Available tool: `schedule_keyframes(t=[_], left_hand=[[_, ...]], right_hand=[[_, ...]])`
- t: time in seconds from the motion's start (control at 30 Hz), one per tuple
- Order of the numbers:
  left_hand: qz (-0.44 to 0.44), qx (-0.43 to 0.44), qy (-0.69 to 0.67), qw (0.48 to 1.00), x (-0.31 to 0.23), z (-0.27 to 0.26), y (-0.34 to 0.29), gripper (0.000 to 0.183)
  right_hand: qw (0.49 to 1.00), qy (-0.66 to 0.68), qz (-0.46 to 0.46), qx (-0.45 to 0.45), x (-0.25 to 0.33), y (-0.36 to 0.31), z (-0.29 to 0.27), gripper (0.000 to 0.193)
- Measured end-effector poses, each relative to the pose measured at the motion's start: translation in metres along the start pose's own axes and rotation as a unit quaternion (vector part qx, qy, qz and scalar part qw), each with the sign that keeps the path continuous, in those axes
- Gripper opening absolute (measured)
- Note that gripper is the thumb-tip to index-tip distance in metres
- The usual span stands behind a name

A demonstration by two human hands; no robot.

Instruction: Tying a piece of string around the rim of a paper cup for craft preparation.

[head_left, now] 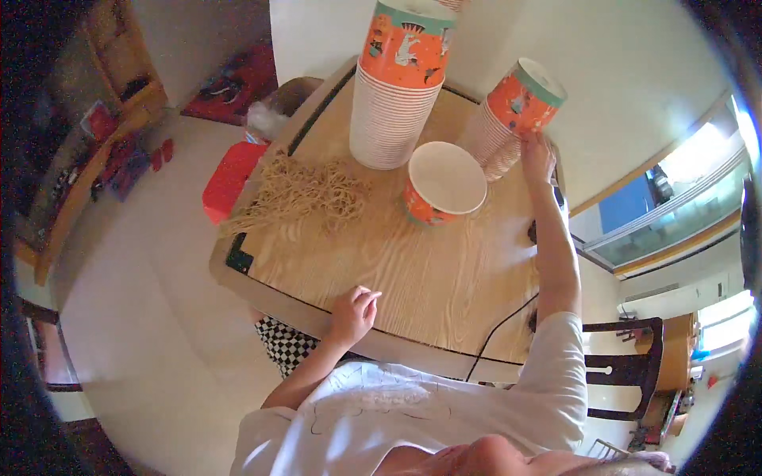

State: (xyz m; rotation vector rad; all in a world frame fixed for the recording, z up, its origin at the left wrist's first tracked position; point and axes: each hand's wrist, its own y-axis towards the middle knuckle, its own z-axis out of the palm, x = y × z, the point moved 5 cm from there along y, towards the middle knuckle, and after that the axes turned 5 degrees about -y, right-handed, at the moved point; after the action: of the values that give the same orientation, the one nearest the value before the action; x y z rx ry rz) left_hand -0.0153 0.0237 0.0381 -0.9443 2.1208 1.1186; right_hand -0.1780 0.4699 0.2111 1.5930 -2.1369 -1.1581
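Observation:
My right hand [538,157] reaches to the far right of the table, its fingers closed at the lower rim of the top tub in a shorter stack of paper tubs [520,101]. These tubs stand upside down, orange with a green band. A single paper tub [447,178] sits mouth up beside that stack, showing its white inside. Left of it rises a taller stack of upside-down paper tubs [394,119]. My left hand [355,317] is at the table's near edge, holding nothing, its fingers loosely bent and slightly apart.
A tangled heap of tan rubber bands [309,194] lies on the table's left side. Beyond that edge is a red container [232,181]. A black cable [498,327] crosses the near right corner. A dark wooden chair [627,369] stands at right, and a wall borders the far side.

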Motion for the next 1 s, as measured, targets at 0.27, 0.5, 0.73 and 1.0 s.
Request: schedule_keyframes(t=[0.27,0.5,0.73,1.0], left_hand=[[-0.023,0.005,-0.014,1.000,0.005,0.000,-0.002,0.019],[-0.007,-0.005,-0.019,1.000,0.002,-0.001,-0.001,0.019],[-0.010,-0.008,-0.008,1.000,0.000,-0.002,-0.001,0.018],[-0.001,-0.017,-0.007,1.000,-0.001,-0.006,-0.002,0.018]], right_hand=[[0.997,0.015,-0.074,-0.022,0.008,0.005,-0.011,0.017],[0.995,0.030,-0.077,-0.059,0.001,0.006,-0.015,0.015],[0.996,0.021,-0.085,-0.026,0.005,0.001,-0.010,0.017],[0.997,0.051,-0.059,0.018,0.013,-0.007,-0.009,0.023]])
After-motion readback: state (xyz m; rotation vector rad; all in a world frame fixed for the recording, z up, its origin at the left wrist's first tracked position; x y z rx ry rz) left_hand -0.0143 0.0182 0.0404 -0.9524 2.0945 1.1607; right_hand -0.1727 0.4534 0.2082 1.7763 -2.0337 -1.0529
